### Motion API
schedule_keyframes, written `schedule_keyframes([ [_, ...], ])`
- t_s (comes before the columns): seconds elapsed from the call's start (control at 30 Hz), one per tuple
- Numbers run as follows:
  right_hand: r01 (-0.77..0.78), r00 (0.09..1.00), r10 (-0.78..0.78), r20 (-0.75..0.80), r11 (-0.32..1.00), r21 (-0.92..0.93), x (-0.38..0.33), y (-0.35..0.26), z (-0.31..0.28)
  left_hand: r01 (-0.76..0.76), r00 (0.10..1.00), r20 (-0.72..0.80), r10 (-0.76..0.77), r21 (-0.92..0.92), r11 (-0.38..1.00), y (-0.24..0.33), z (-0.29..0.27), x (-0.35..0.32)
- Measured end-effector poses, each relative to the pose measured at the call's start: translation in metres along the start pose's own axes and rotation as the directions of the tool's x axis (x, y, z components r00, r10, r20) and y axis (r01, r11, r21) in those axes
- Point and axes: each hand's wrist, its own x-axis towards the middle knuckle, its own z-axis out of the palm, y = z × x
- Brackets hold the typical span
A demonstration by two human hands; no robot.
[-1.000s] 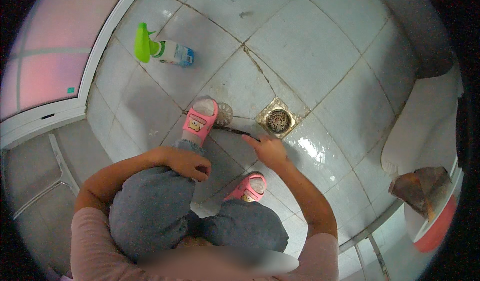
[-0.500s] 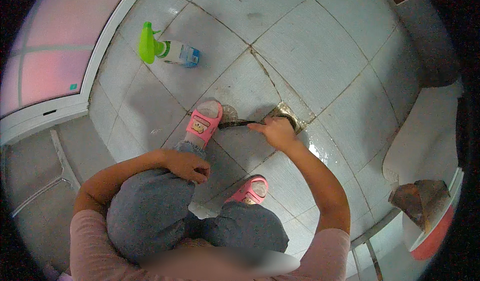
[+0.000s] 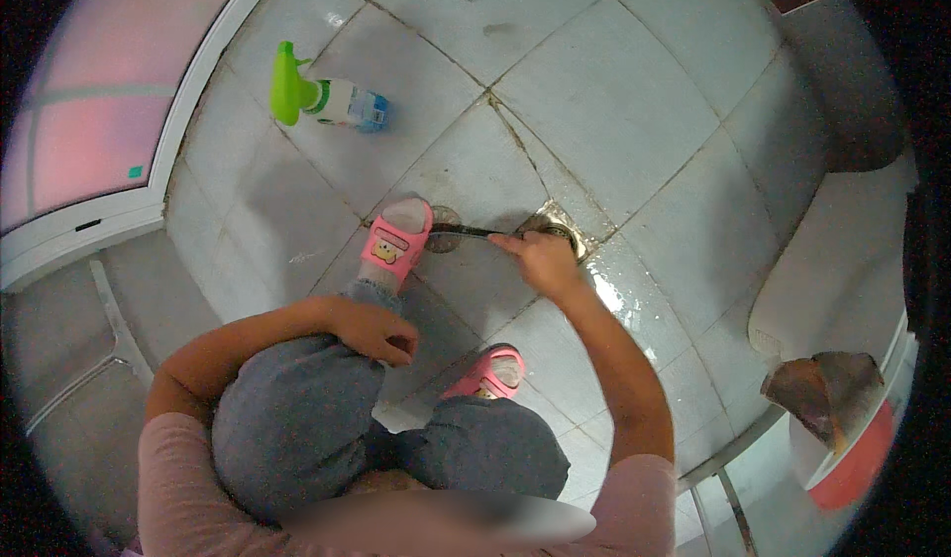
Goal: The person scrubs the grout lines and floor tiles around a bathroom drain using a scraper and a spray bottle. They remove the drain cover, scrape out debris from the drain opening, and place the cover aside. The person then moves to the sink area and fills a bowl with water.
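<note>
- The right hand [image 3: 540, 260] is closed around one end of a thin dark tool [image 3: 474, 231], which is held low over the tiled floor [image 3: 604, 101].
- The tool lies almost level, its far end reaching left to a small round cover [image 3: 443, 230] just beside the left slipper [image 3: 396, 243].
- The right hand sits at the near-left edge of the square floor drain [image 3: 557, 228], most of which is hidden behind it.
- The left hand [image 3: 371, 329] is loosely curled and rests on the left knee [image 3: 297, 408], grasping nothing.
- The right slipper [image 3: 487, 374] is planted nearer, well apart from the drain.
- A wet, shiny patch [image 3: 619, 289] is seen on the tiles right of the right hand.
- A spray bottle [image 3: 322, 101] with a green head lies on its side far left, well apart from both hands.
- Open tiles stretch far and right of the drain.
- A white door frame [image 3: 149, 200] borders the floor on the left.
- A white fixture's edge [image 3: 832, 260] bounds the floor on the right.
</note>
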Motion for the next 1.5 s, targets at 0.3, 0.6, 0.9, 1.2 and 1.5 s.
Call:
schedule_keyframes([
  [0.3,-0.411,0.855,0.515,-0.057,0.742,0.530,-0.101,-0.045,0.025,0.029,0.999,0.030,-0.032,0.099,0.995,-0.009,-0.005,0.002],
  [0.6,-0.347,0.925,0.315,-0.212,0.928,-0.136,-0.123,0.045,-0.028,0.067,0.996,0.051,-0.069,0.038,0.997,0.004,-0.009,0.015],
  [0.9,-0.211,0.964,0.157,-0.215,0.942,-0.262,-0.102,0.061,-0.051,0.140,0.990,0.019,-0.142,0.085,0.986,0.001,0.001,0.011],
  [1.2,-0.273,0.960,0.234,-0.152,0.902,-0.333,-0.099,0.049,-0.051,0.222,0.975,-0.045,-0.218,0.140,0.965,0.012,0.024,-0.008],
  [1.5,-0.535,0.806,0.590,-0.044,0.759,0.371,-0.147,-0.008,0.016,0.242,0.875,-0.319,-0.363,-0.361,0.900,-0.032,0.053,-0.048],
])
